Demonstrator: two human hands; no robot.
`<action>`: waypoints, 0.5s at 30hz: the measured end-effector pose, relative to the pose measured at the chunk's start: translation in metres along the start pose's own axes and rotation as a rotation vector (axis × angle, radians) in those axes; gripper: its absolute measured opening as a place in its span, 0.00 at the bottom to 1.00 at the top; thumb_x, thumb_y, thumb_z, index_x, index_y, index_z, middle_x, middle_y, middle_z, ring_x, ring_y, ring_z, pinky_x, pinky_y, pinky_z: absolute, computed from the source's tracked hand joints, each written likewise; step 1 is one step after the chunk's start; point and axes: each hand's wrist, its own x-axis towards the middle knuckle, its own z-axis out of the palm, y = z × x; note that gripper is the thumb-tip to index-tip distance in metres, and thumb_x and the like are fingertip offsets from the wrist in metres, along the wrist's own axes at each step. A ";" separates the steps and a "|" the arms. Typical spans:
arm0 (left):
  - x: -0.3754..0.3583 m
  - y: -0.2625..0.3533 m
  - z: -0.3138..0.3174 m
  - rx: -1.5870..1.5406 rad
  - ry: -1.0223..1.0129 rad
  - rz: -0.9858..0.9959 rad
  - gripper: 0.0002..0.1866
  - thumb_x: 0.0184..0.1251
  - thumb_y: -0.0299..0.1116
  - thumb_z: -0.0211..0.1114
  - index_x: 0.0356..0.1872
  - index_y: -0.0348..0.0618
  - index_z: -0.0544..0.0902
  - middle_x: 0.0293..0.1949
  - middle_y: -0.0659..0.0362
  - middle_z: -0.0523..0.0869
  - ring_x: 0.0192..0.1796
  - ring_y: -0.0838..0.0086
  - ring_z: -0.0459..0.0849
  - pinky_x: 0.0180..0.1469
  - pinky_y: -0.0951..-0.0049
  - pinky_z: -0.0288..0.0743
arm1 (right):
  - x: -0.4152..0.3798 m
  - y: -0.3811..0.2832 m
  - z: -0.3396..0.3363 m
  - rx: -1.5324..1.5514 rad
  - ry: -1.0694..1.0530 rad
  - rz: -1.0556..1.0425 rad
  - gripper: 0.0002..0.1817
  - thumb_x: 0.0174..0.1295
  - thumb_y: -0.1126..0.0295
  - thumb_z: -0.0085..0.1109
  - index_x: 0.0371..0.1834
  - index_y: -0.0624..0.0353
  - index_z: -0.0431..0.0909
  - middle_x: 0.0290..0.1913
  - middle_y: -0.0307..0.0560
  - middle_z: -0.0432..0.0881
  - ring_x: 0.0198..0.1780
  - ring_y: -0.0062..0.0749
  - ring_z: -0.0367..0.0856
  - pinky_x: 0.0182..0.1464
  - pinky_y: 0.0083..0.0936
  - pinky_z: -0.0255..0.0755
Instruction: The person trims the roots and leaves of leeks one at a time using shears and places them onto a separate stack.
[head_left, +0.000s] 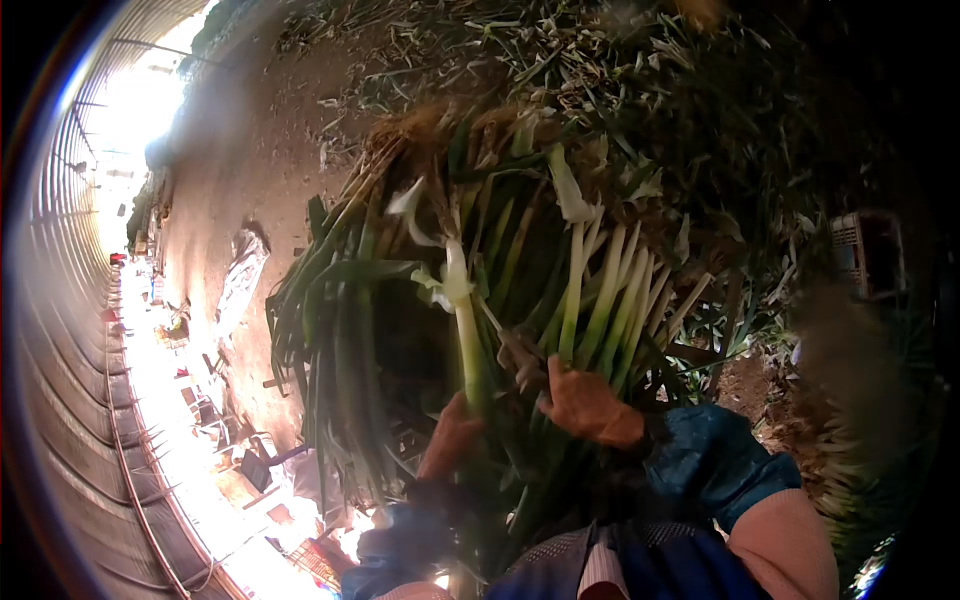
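Note:
My left hand (pixel 455 437) is closed around the lower part of a thick green onion (pixel 467 335) that stands up from it. Loose pale outer skin (pixel 455 283) hangs off the stalk near its top. To its right, my right hand (pixel 597 408) has its fingers curled in, just below several clean white-and-green stalks (pixel 605 300). Beside its fingertips is a greyish, limp-looking piece (pixel 520 362) whose kind I cannot make out. What the right fingers hold is hidden. Unpeeled green onions with long leaves (pixel 345 350) lie in a heap left of and beyond my hands.
Leaf and skin scraps (pixel 560 60) cover the ground ahead. Bare dirt floor (pixel 240 150) stretches to the left, with a crumpled silvery sheet (pixel 242 275) on it. A crate (pixel 868 253) sits at the right. More white stalks (pixel 850 470) are laid at the lower right.

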 end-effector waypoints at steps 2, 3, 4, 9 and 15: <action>-0.010 0.007 0.014 -0.188 0.037 -0.193 0.27 0.47 0.26 0.60 0.55 0.38 0.72 0.45 0.53 0.79 0.47 0.71 0.77 0.50 0.72 0.70 | 0.000 -0.001 0.003 0.008 -0.041 0.001 0.33 0.54 0.60 0.55 0.52 0.80 0.58 0.28 0.66 0.78 0.29 0.56 0.79 0.33 0.44 0.74; -0.013 0.008 0.018 -0.189 0.044 -0.169 0.27 0.47 0.26 0.59 0.54 0.38 0.72 0.44 0.53 0.79 0.46 0.71 0.77 0.49 0.73 0.70 | 0.001 -0.002 0.004 0.014 -0.059 0.001 0.33 0.54 0.60 0.55 0.52 0.81 0.58 0.28 0.66 0.78 0.29 0.56 0.79 0.33 0.44 0.74; -0.017 0.008 0.021 -0.190 0.052 -0.143 0.27 0.47 0.26 0.59 0.54 0.38 0.72 0.44 0.54 0.79 0.46 0.71 0.77 0.48 0.73 0.71 | 0.008 -0.002 0.006 0.010 -0.034 -0.019 0.34 0.54 0.60 0.55 0.52 0.81 0.58 0.28 0.66 0.78 0.29 0.56 0.79 0.33 0.44 0.74; -0.031 0.008 0.030 -0.116 0.055 0.037 0.26 0.46 0.24 0.57 0.53 0.36 0.72 0.43 0.55 0.80 0.44 0.72 0.78 0.45 0.74 0.72 | 0.050 0.019 0.024 -0.150 0.220 -0.291 0.35 0.54 0.59 0.56 0.53 0.82 0.57 0.29 0.66 0.78 0.29 0.57 0.79 0.32 0.44 0.74; -0.030 -0.004 0.036 -0.261 0.041 -0.144 0.26 0.44 0.22 0.56 0.52 0.35 0.73 0.42 0.54 0.81 0.42 0.71 0.79 0.44 0.74 0.73 | -0.025 0.000 -0.001 0.030 -0.122 -0.025 0.35 0.54 0.59 0.56 0.54 0.79 0.57 0.28 0.66 0.78 0.29 0.57 0.79 0.33 0.44 0.74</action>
